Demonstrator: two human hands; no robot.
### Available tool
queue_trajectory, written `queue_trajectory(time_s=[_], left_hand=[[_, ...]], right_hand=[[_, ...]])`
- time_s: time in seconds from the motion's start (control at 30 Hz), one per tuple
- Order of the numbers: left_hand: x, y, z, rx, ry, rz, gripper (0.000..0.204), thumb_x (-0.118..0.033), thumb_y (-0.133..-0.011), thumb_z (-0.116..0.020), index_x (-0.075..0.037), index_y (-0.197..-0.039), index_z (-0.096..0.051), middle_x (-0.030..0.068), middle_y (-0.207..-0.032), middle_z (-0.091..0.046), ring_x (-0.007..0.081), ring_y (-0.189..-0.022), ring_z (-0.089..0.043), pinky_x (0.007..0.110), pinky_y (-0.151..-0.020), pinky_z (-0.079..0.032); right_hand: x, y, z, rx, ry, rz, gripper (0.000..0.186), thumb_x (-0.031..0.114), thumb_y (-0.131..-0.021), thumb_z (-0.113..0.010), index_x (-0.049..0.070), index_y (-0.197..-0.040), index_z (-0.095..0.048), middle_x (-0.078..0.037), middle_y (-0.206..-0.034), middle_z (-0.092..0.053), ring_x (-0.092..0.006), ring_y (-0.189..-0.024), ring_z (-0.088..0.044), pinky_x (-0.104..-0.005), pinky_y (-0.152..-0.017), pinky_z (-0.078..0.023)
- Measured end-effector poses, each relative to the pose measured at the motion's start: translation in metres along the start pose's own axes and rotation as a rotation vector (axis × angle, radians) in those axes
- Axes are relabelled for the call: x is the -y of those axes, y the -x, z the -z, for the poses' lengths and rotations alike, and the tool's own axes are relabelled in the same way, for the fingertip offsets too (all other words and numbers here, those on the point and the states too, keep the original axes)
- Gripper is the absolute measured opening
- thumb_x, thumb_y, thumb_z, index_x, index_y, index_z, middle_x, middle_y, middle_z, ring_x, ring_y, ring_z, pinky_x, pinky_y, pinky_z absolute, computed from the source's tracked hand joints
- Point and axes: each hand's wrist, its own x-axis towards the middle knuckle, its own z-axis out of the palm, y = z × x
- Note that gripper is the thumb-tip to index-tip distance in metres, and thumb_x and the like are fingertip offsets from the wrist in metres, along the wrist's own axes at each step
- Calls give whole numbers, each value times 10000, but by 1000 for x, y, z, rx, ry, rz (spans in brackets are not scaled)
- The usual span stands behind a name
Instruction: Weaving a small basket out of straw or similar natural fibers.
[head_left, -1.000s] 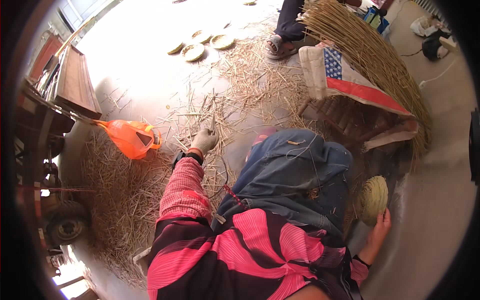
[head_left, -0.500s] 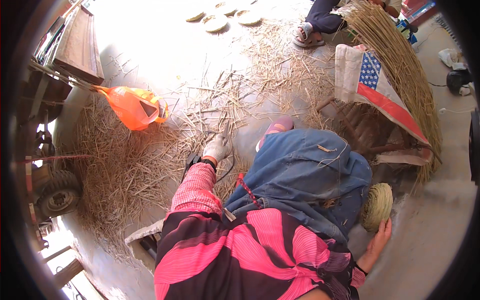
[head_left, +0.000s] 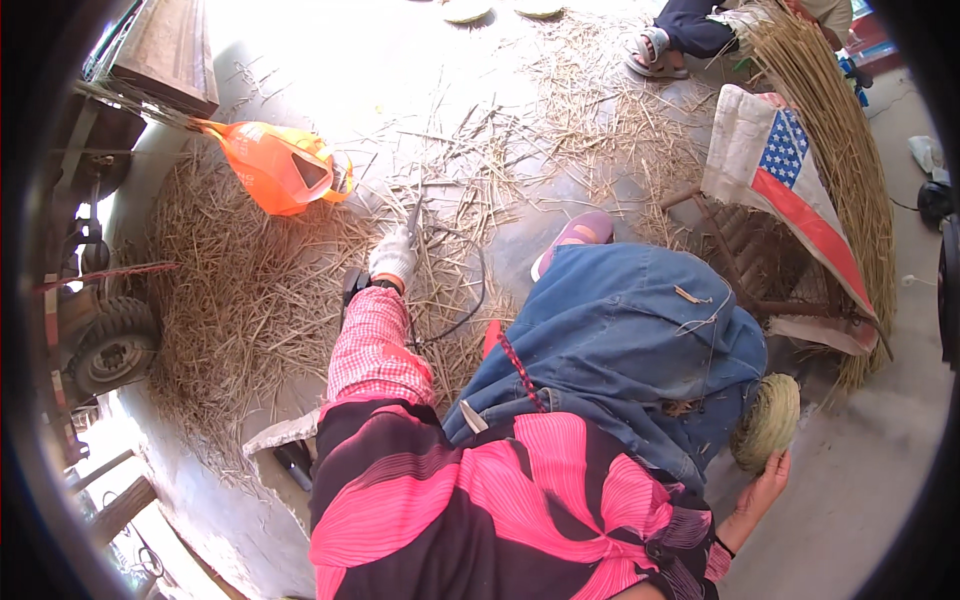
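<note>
My left hand [head_left: 392,256], in a white work glove, is closed round a thin, dark, pointed tool [head_left: 416,210] above the scattered straw. Its tip points away from me; its grip is hidden in the glove, so its exact kind does not show. At my right side, my bare right hand [head_left: 768,484] holds the near edge of a round, pale green coiled straw piece [head_left: 768,422]. That piece sits beside my knee, against the blue denim cloth [head_left: 620,350] over my lap. The thumb of that hand is hidden.
Loose straw [head_left: 270,310] covers the floor. An orange bag [head_left: 270,165] lies ahead left, near a small wheel [head_left: 115,350]. At right, a long straw bundle [head_left: 850,150] leans by a flag-patterned sack [head_left: 790,165] over a rusty frame. Another person's sandalled foot [head_left: 655,55] is beyond.
My left hand with the tool has moved left and away from me. My right hand stays on the coiled piece, which looks tilted differently. The view has shifted.
</note>
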Motion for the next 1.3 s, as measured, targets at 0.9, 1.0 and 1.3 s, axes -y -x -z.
queue_trajectory(time_s=[0.9, 1.0, 1.3], left_hand=[[-55, 121, 267, -314, 1188, -554, 410, -169, -921, -649, -17, -1290, -556, 81, -1152, -637, 142, -1041, -603, 256, -886, -483], [-126, 175, 273, -301, 792, -1057, 601, -158, -828, -736, -48, -1366, -491, 98, -1275, -585, 208, -1190, -543, 335, -1000, -445], [-216, 214, 229, -217, 204, -1496, 531, -449, -744, -744, -87, -1114, -630, 90, -1000, -653, 280, -1044, -603, 395, -911, -454]], right_hand=[[155, -27, -142, 400, 382, 1041, 240, 20, -900, -615, -42, -1132, -604, -149, -1109, -628, -252, -1016, -592, -340, -929, -445], [185, -12, -203, 644, 460, 1275, 268, -49, -741, -678, 0, -1001, -636, -140, -926, -623, -319, -881, -582, -385, -795, -463], [181, -12, -233, 886, 442, 1412, 332, 60, -701, -730, 34, -1025, -661, -108, -998, -650, -304, -967, -600, -399, -871, -461]])
